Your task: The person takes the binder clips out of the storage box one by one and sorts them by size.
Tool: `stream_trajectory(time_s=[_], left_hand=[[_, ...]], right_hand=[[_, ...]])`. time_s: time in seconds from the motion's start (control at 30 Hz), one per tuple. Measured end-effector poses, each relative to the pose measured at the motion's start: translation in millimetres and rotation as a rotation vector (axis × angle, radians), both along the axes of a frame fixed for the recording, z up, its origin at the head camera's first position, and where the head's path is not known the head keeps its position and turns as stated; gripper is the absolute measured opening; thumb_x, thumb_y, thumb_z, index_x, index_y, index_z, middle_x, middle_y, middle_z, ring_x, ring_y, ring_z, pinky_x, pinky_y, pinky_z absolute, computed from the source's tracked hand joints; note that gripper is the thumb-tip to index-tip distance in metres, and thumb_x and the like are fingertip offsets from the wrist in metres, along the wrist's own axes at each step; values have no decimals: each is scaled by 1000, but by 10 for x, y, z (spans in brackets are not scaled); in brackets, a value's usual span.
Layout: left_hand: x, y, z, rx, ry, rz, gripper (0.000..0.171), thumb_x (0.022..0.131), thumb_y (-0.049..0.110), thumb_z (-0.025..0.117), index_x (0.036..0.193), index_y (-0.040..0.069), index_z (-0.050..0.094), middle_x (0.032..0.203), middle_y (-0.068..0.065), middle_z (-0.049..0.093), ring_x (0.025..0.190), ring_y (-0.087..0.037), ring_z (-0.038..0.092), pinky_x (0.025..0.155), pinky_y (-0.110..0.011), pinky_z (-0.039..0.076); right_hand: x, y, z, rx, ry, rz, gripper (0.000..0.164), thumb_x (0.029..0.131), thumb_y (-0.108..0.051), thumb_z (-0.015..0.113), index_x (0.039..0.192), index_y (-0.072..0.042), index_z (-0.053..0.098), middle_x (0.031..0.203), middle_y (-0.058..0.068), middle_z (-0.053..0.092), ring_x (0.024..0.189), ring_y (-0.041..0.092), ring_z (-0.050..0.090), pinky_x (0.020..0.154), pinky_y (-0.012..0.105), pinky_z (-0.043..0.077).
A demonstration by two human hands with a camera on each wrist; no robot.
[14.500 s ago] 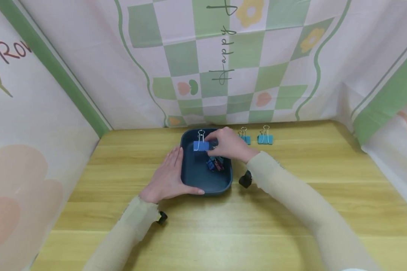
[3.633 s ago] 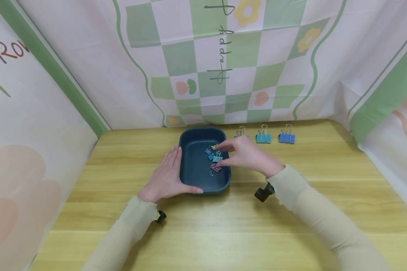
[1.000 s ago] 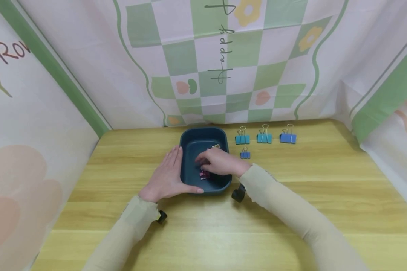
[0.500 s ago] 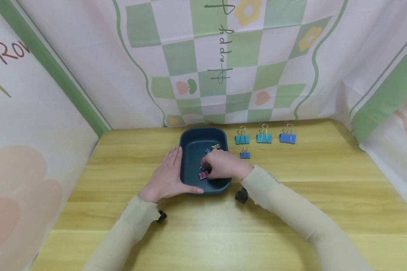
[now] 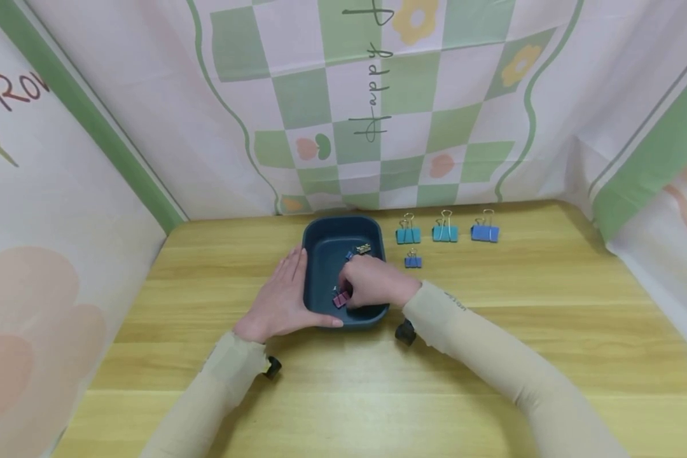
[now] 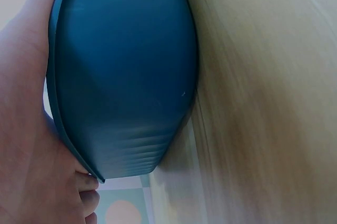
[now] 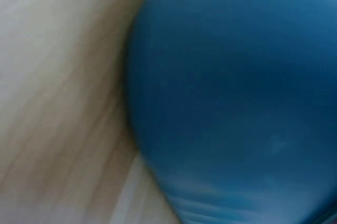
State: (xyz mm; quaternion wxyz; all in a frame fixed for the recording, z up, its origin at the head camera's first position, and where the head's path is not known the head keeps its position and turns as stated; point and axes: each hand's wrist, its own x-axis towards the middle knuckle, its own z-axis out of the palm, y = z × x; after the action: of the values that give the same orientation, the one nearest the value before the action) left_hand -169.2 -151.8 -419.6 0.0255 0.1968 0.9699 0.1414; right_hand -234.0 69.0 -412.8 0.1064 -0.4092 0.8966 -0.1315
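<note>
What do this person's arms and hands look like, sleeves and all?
The left sleeve and right sleeve are beige and long, with dark lettering near the right cuff, too small to read. A black device shows at the left wrist and a second device at the right. The left hand and right hand wear no gloves.

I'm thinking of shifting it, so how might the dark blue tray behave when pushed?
The dark blue tray would probably stay stiff: it looks unbent where the left hand rests. Broad and low, it seems unlikely to tip. The gold-coloured clip inside appears loose, so it might slide.
</note>
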Motion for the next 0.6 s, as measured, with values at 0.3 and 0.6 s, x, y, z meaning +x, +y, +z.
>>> stream_trajectory(time_s=[0.3,0.6], left_hand=[[9,8,3,15,-10,-5,151,61,102,49,161,-1,1,169,-16,-1,154,-24,-2,123,-36,4],[-1,15,-11,28,-16,11,152,59,102,50,162,-1,4,169,-14,-1,155,-24,-1,123,-36,5]], right_hand=[[-22,156,207,-174,45,-53,19,77,-25,88,91,-17,78,84,-10,69,76,8,61,71,25,55],[-85,580,681,-391,128,-111,16,76,-13,85,89,-14,77,85,-6,73,80,12,69,75,36,59]])
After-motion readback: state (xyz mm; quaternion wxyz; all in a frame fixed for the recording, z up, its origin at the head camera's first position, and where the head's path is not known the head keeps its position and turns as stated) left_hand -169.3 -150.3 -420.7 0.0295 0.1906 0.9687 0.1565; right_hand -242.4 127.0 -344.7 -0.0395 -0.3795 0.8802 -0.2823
